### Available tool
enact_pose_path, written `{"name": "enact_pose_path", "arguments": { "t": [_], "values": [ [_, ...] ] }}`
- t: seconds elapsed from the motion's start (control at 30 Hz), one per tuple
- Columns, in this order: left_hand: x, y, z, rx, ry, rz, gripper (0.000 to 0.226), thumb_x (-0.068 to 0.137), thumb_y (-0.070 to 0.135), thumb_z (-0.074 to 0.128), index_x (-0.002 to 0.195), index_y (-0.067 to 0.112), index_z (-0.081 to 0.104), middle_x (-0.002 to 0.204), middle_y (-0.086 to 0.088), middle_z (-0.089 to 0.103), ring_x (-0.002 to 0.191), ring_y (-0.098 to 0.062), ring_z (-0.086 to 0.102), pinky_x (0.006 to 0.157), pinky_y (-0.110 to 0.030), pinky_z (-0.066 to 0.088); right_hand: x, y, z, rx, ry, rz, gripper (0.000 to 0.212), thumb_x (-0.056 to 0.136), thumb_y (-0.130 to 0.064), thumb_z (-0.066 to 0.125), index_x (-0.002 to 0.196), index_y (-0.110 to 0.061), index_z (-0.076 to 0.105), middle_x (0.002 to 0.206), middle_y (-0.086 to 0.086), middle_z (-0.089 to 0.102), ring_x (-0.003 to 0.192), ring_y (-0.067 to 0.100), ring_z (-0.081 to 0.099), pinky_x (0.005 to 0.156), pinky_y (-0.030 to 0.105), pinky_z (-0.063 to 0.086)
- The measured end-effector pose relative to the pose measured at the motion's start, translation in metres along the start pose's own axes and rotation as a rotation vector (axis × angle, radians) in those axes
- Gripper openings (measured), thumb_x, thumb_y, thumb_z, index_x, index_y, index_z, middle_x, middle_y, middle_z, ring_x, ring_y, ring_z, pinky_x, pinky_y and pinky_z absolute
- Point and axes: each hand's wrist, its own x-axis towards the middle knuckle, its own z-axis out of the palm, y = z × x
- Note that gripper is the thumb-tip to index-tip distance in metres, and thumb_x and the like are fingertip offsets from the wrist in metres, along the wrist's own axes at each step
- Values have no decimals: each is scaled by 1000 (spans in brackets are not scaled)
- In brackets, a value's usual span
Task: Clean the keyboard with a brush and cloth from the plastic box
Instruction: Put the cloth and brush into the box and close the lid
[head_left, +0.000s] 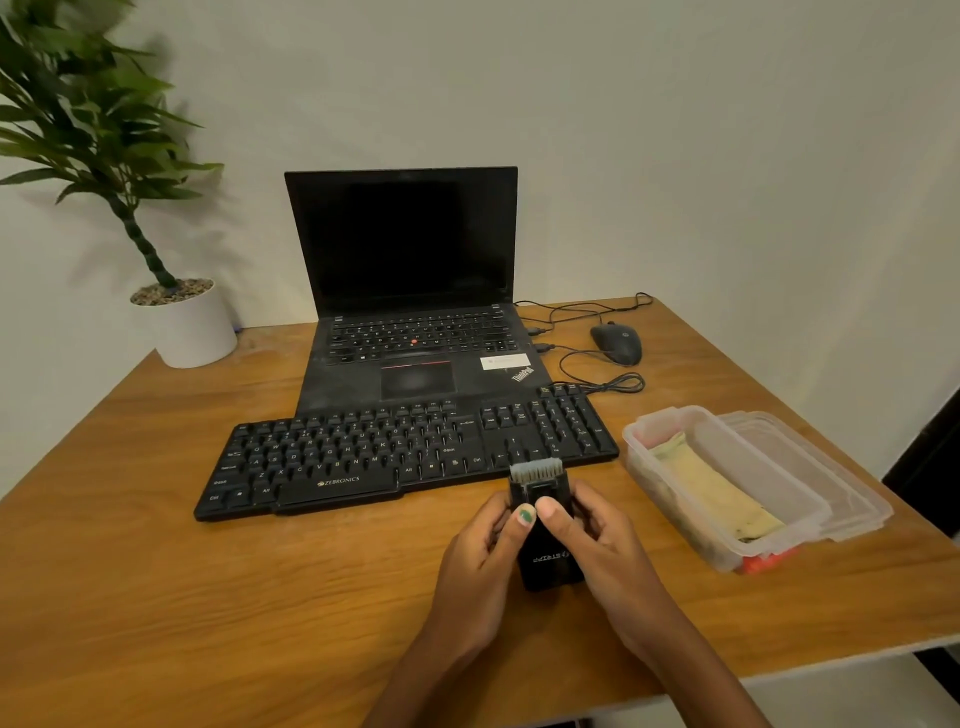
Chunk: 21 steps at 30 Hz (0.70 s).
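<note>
Keyboard (405, 457) x1, brush (545, 525) x1

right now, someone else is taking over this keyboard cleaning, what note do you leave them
Hands: left hand and right hand both grip the black brush, bristles pointing at the keyboard, held just in front of its near edge, thumbs on top.
Things: cloth lies in the open plastic box, right of the keyboard; lid beside it.
Done: brush taken out.
Left: brush the keys, then wipe with the cloth.
</note>
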Motion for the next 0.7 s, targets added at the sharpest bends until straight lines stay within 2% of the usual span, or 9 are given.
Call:
{"name": "enact_pose_path", "arguments": {
  "t": [0.1, 0.33, 0.47, 0.53, 0.6, 0.63, 0.7],
  "values": [
    [-1, 0, 1, -10, 0, 0, 45, 89, 52, 47, 125, 27, 57, 115, 10, 68, 110, -9, 63, 93, -32, 50, -1, 0, -3, 0, -29, 0, 28, 90, -21, 55, 118, -20, 60, 108, -1, 69, 103, 10, 64, 82, 24, 53],
    [-2, 1, 1, -43, -2, -32, 33, 94, 36, 48, 122, 22, 58, 111, 4, 70, 107, -12, 64, 88, -28, 52, -2, 0, -9, -18, -71, -24, 33, 88, -17, 57, 120, -22, 57, 113, -9, 67, 107, 6, 61, 82, 18, 49],
    [-2, 4, 2, -24, 31, -35, 28, 98, 36, 48, 117, 21, 60, 106, 7, 71, 101, -9, 66, 82, -22, 51, -5, 3, -2, -66, -30, -70, 35, 90, -15, 57, 122, -28, 53, 113, -15, 66, 108, 3, 60, 84, 16, 48],
    [-1, 5, 2, -36, 66, -35, 24, 98, 29, 46, 113, 19, 61, 99, 8, 71, 93, -7, 67, 75, -17, 50, -7, 11, 2, -148, 8, -86, 53, 88, -28, 61, 135, -36, 39, 122, -19, 58, 114, -2, 54, 90, 18, 47],
    [-2, 7, 2, -64, 107, -42, 21, 99, 21, 45, 109, 15, 63, 93, 4, 72, 86, -9, 67, 69, -16, 49, -8, 16, 4, -237, 49, -107, 71, 83, -40, 67, 139, -47, 24, 130, -25, 45, 119, -6, 47, 94, 19, 44],
    [-2, 8, 2, -85, 125, -49, 20, 99, 19, 46, 108, 14, 63, 91, 1, 72, 84, -10, 68, 68, -17, 50, -9, 18, 4, -275, 59, -122, 78, 80, -42, 70, 140, -48, 21, 134, -24, 40, 122, -5, 45, 96, 19, 43],
    [-2, 9, 2, -140, 144, -65, 19, 98, 17, 48, 110, 11, 62, 89, -1, 74, 81, -11, 69, 65, -18, 51, -9, 20, 5, -388, 57, -162, 89, 76, -33, 74, 143, -46, 16, 137, -21, 36, 125, -5, 40, 97, 14, 38]
  ]
}}
